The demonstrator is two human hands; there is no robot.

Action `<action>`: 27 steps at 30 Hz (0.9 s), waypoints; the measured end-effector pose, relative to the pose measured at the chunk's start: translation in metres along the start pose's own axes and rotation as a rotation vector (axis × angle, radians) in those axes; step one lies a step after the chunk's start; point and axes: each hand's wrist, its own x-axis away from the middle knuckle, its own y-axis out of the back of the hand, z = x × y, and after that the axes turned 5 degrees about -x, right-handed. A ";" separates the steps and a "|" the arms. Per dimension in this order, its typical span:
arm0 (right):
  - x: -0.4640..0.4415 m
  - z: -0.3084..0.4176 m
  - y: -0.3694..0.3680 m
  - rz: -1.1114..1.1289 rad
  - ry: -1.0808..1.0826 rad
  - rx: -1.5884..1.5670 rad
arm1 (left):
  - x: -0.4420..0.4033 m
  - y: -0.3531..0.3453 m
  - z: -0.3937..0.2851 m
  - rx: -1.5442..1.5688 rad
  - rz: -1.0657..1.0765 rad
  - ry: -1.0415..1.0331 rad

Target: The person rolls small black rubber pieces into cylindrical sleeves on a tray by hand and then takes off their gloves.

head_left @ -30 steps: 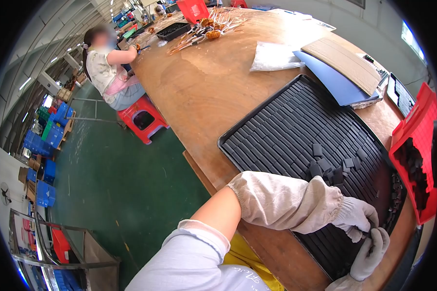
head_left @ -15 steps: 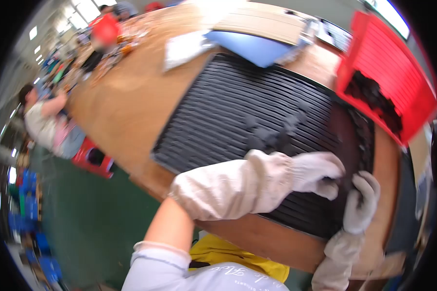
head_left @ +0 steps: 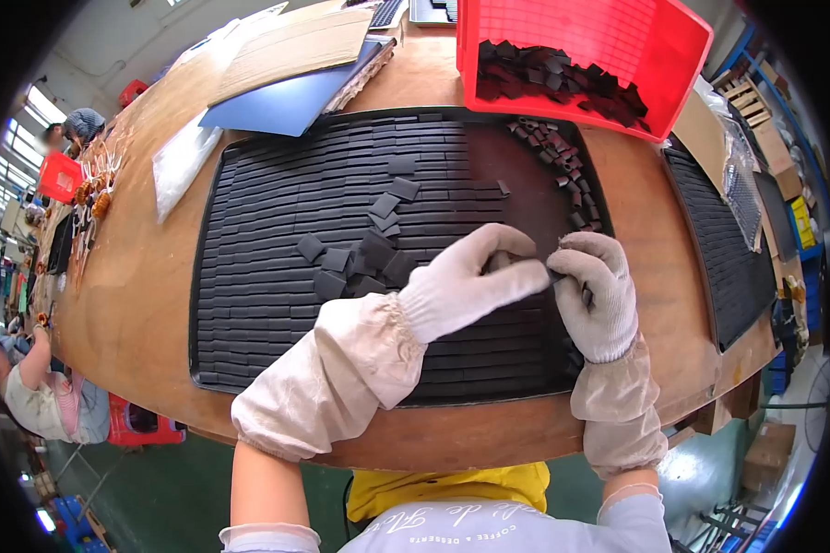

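Both left hand [head_left: 466,284] and right hand [head_left: 601,309] in off-white knit gloves, wrinkled beige cloth sleeves [head_left: 327,373] at wrists. Pinches small dark piece [head_left: 553,275] in bent right fingers, over right part of black rectangular tray [head_left: 507,152], left thumb tip just beside it. Bends left fingers around a dark bit, mostly hidden; cannot tell if closed on it. Lines most of tray with matte, flat black strips [head_left: 277,230] in tight rows. Scatters loose black squares [head_left: 330,284], thin and smooth, on top, left of left hand. Clusters small curved pieces [head_left: 576,184] along tray's right side. Beyond tray: glossy red plastic bin [head_left: 618,37], black pieces [head_left: 563,78] inside. Near tray's far left corner, on wooden tabletop [head_left: 655,230]: smooth blue sheet [head_left: 281,109] under brown cardboard [head_left: 295,51], crinkly clear bag [head_left: 180,166]. Far left: seated person [head_left: 41,396], red stool [head_left: 145,429].
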 end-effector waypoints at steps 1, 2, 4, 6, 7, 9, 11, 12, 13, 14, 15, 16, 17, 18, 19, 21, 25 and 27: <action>0.000 0.000 -0.001 0.012 0.012 0.015 | 0.000 0.000 0.002 -0.155 0.010 -0.079; 0.000 0.000 -0.002 0.011 0.015 0.012 | -0.001 -0.001 0.004 -0.309 0.022 -0.159; 0.001 0.001 -0.003 0.049 0.028 0.003 | -0.002 -0.003 0.010 -0.328 0.005 -0.181; 0.000 0.000 -0.004 0.057 0.056 0.013 | -0.002 -0.004 0.014 -0.438 -0.017 -0.255; 0.000 0.000 -0.004 0.064 0.084 0.021 | -0.003 -0.004 0.016 -0.479 -0.045 -0.316; -0.002 0.002 -0.005 0.054 0.093 0.028 | -0.003 -0.004 0.019 -0.518 -0.075 -0.340; -0.002 0.002 -0.005 0.042 0.098 0.037 | -0.002 -0.003 0.019 -0.558 -0.097 -0.363; -0.002 0.002 -0.004 -0.003 0.055 0.008 | -0.002 -0.003 0.019 -0.572 -0.125 -0.382; -0.001 0.002 -0.003 -0.048 0.013 -0.021 | -0.002 -0.002 0.018 -0.584 -0.154 -0.402; -0.001 0.001 -0.001 -0.049 0.010 -0.018 | -0.002 -0.002 0.015 -0.583 -0.149 -0.403; 0.000 0.000 0.000 -0.063 -0.066 -0.103 | -0.002 0.000 0.010 -0.527 -0.088 -0.322; 0.000 -0.001 0.001 -0.078 -0.140 -0.189 | -0.002 0.000 0.007 -0.471 -0.028 -0.242; 0.002 -0.002 0.000 -0.069 -0.179 -0.219 | -0.001 0.000 0.007 -0.488 -0.029 -0.258; 0.003 -0.002 0.000 -0.071 -0.180 -0.218 | 0.000 0.000 0.005 -0.489 -0.027 -0.258; 0.005 -0.001 0.000 -0.046 -0.303 -0.339 | 0.001 -0.001 0.003 -0.485 -0.036 -0.234; 0.006 0.002 0.000 -0.024 -0.427 -0.460 | 0.001 -0.001 0.002 -0.482 -0.041 -0.210; 0.006 0.004 0.001 -0.055 -0.487 -0.706 | 0.000 -0.002 0.004 -0.469 -0.040 -0.246; 0.006 0.003 0.003 -0.032 -0.466 -0.729 | -0.001 -0.002 0.007 -0.494 -0.041 -0.252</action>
